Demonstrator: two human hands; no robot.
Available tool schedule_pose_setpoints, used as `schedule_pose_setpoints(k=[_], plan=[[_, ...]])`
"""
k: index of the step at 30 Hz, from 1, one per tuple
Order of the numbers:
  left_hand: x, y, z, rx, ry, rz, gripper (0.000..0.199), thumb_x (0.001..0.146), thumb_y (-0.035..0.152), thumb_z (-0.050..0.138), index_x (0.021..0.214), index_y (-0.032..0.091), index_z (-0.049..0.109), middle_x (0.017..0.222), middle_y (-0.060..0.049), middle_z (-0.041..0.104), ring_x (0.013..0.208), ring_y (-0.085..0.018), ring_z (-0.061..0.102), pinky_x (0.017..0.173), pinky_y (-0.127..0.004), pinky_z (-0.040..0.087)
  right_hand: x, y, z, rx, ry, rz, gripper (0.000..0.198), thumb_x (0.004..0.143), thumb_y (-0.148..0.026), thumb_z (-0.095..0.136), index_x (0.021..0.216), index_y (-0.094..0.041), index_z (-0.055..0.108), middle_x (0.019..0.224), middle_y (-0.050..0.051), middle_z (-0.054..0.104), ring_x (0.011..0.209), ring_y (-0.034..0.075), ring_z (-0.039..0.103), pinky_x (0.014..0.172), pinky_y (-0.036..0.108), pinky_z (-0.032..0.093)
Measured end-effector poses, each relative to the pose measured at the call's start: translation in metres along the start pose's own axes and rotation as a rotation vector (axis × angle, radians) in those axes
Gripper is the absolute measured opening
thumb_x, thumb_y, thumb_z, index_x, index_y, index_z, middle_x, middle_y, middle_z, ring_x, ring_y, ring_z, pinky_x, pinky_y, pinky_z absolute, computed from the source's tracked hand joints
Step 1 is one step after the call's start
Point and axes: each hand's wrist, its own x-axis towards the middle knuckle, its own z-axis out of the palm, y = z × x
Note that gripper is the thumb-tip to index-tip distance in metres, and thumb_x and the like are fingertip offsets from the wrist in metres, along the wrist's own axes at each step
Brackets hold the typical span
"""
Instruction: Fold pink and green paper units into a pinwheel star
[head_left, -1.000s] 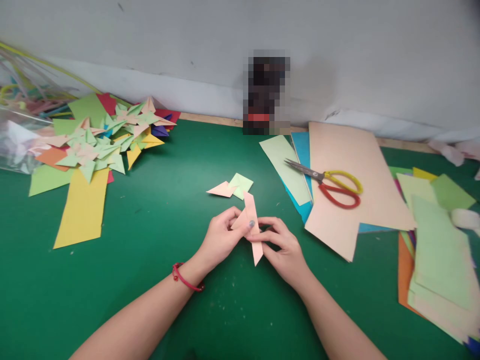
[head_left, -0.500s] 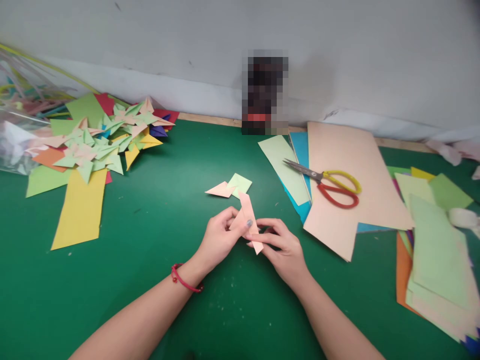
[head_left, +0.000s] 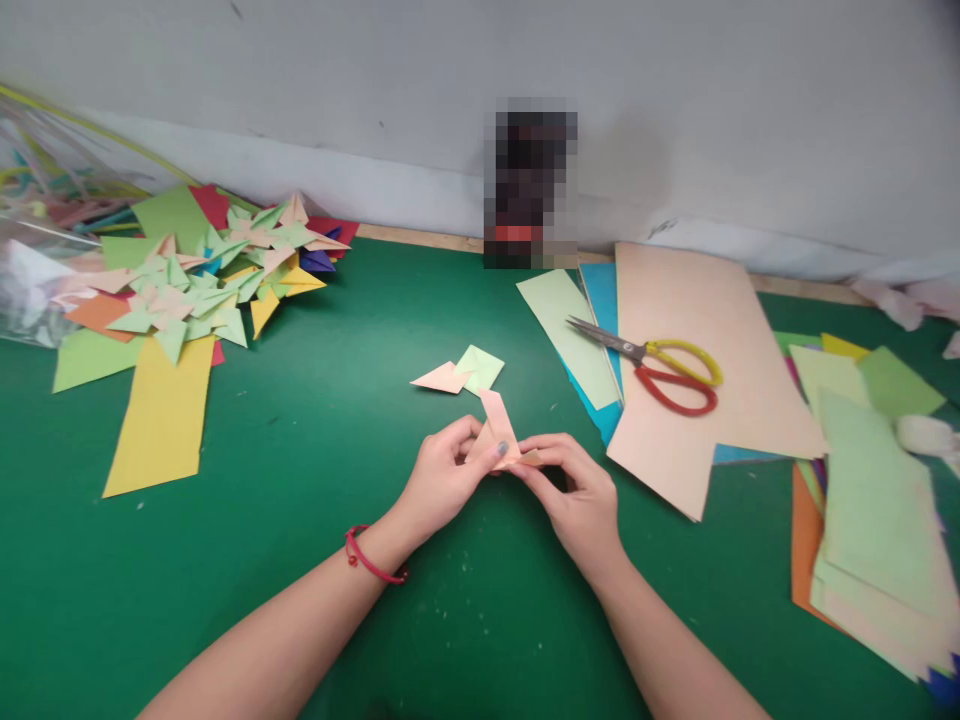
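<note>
A folded pink paper piece point(head_left: 495, 428) is held between both hands above the green table. My left hand point(head_left: 444, 472), a red cord bracelet on its wrist, pinches the piece with its thumb on top. The fingers of my right hand point(head_left: 574, 490) are closed on the lower right end, where the strip is bent over toward the right. One upper end of the paper points up and away from me. Just beyond my hands lie a folded green paper piece point(head_left: 484, 370) and a folded pink pointed piece point(head_left: 442, 378), tucked together or overlapping; I cannot tell which.
Scissors point(head_left: 645, 362) with yellow and red handles rest on large pink sheets point(head_left: 690, 300) at right. Further right is a stack of green paper point(head_left: 877, 500). At left lie folded paper stars point(head_left: 202, 290), a yellow strip point(head_left: 161, 420) and a plastic bag point(head_left: 37, 270). A pixelated object point(head_left: 529, 185) stands against the wall.
The lower end of the pink strip, which stuck out downward, is now folded over to the right. My right hand's fingers have moved up and closed on that fold.
</note>
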Motion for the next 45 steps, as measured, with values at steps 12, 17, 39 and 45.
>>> schedule_pose_setpoints(k=[12,17,39,45], plan=[[-0.0010,-0.0028,-0.0003,0.014,-0.054,-0.001,0.023,0.081,0.038,0.054,0.073,0.016,0.052,0.066,0.000,0.062,0.060,-0.012,0.055,0.057,-0.022,0.040,-0.0035,0.0054,0.0007,0.077,0.031,0.094,0.003,0.077,-0.020,0.064,0.078,-0.021,0.061,0.078,0.003,0.062,0.074,0.017,0.058,0.069,0.033,0.049],[-0.0012,-0.0023,-0.0007,0.023,-0.067,0.011,0.024,0.082,0.038,0.054,0.072,0.017,0.051,0.065,0.001,0.061,0.058,-0.011,0.054,0.056,-0.021,0.038,-0.0048,0.0061,0.0030,0.112,0.054,0.103,0.005,0.076,-0.017,0.064,0.076,-0.020,0.061,0.078,0.003,0.061,0.075,0.016,0.059,0.070,0.032,0.048],[-0.0021,0.0011,-0.0005,0.182,-0.085,0.093,0.022,0.079,0.038,0.056,0.082,0.016,0.057,0.069,0.000,0.061,0.060,-0.012,0.053,0.054,-0.021,0.037,-0.0032,0.0089,0.0051,0.201,0.130,0.125,0.006,0.075,-0.015,0.065,0.074,-0.020,0.060,0.077,0.002,0.061,0.076,0.016,0.059,0.070,0.032,0.048],[-0.0016,-0.0013,0.0000,0.125,-0.100,0.065,0.020,0.082,0.037,0.053,0.080,0.016,0.053,0.071,0.000,0.063,0.063,-0.012,0.056,0.056,-0.021,0.038,-0.0037,0.0083,0.0051,0.182,0.130,0.125,0.005,0.075,-0.016,0.065,0.075,-0.020,0.061,0.078,0.002,0.062,0.076,0.017,0.060,0.071,0.033,0.048]])
